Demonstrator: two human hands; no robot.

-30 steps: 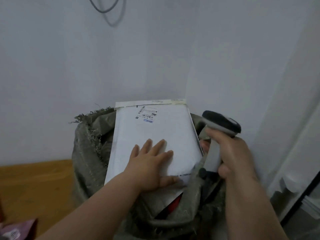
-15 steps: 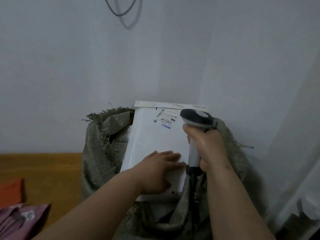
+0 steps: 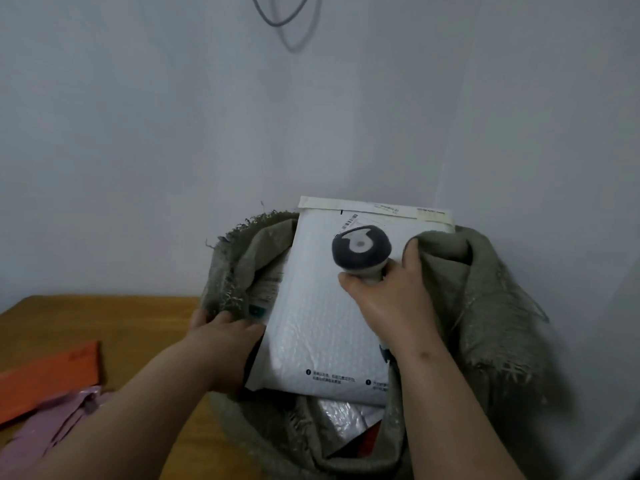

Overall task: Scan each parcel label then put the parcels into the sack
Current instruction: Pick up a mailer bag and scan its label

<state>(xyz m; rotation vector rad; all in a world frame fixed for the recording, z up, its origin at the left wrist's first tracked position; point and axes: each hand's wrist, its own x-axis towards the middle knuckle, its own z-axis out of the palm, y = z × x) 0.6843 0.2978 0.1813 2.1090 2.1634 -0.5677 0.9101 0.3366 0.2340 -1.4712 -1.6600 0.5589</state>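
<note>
A white padded parcel (image 3: pixel 322 323) stands tilted in the open mouth of the grey-green woven sack (image 3: pixel 485 306), its top edge and barcode label (image 3: pixel 349 221) sticking out above the rim. My left hand (image 3: pixel 225 348) grips the sack's left rim beside the parcel's left edge. My right hand (image 3: pixel 391 299) holds the grey barcode scanner (image 3: pixel 360 245) by its handle, the scanner's head over the parcel's upper part and partly covering the label. One finger of that hand touches the sack's right rim. Other parcels (image 3: pixel 349 420) lie deeper in the sack.
The sack stands against a pale wall at the right end of a wooden table (image 3: pixel 104 317). An orange parcel (image 3: pixel 48 379) and a pink parcel (image 3: pixel 59 420) lie on the table at the lower left. A cable (image 3: pixel 280 15) hangs on the wall above.
My left hand left the parcel's face and took the sack's left rim. My right hand with the scanner moved left over the parcel, which sits lower in the sack.
</note>
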